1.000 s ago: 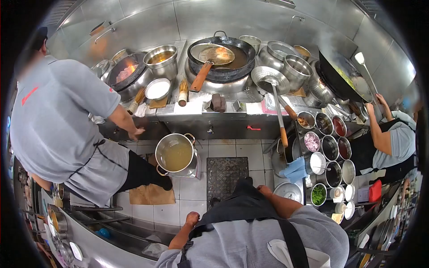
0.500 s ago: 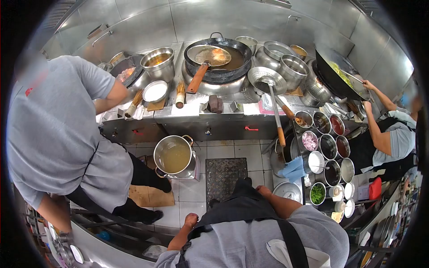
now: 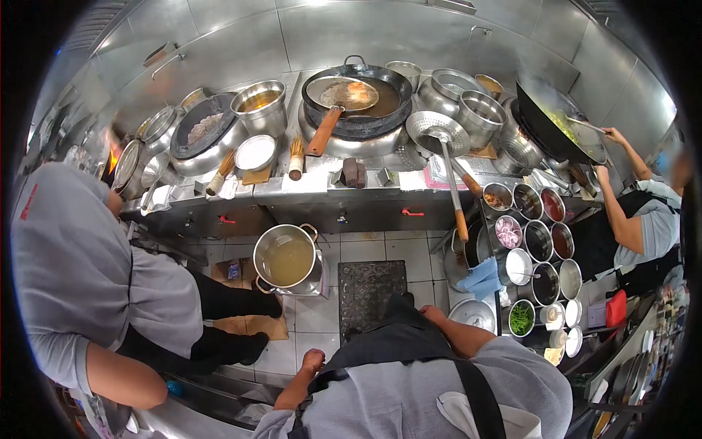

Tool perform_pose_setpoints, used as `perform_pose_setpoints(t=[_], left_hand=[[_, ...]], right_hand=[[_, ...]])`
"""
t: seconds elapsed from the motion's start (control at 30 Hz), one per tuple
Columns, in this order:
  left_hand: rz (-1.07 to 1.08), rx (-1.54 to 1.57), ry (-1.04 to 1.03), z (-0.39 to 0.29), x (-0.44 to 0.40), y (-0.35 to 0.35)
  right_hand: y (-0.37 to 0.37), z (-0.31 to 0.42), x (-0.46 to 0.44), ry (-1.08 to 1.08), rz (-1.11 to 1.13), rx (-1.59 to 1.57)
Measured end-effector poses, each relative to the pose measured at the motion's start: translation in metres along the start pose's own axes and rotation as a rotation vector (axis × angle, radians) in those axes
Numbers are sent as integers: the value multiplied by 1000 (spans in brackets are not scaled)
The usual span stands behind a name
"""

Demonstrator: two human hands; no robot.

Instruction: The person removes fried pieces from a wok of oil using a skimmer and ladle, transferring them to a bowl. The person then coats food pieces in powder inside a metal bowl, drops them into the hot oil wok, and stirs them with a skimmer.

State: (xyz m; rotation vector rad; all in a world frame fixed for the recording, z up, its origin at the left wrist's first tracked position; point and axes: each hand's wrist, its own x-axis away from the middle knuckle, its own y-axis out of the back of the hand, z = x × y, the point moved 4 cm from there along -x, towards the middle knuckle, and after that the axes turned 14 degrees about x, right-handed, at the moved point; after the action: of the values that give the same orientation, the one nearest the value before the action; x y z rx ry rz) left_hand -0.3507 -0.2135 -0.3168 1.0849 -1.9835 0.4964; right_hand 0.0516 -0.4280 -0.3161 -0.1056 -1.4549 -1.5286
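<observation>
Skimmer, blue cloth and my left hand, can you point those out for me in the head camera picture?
Skimmer [image 3: 431, 126], head view: on its perforated bowl.
Blue cloth [image 3: 481, 278], head view: on its draped middle.
Left hand [image 3: 314, 358], head view: on the middle of the hand.

Left hand [image 3: 314, 359] hangs curled, right hand [image 3: 433, 314] near the body.

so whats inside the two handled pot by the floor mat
The pot holds a murky yellowish liquid, with bare metal wall showing above it. The liquid covers the bottom, so anything sunk there, and its depth, can't be seen.
</observation>
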Motion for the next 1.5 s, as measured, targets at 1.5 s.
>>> perform_pose_setpoints(t=[1.5], left_hand=[[131,-432,-504,0,0,-8]], right_hand=[[-12,-9,-15,43,-18,16]])
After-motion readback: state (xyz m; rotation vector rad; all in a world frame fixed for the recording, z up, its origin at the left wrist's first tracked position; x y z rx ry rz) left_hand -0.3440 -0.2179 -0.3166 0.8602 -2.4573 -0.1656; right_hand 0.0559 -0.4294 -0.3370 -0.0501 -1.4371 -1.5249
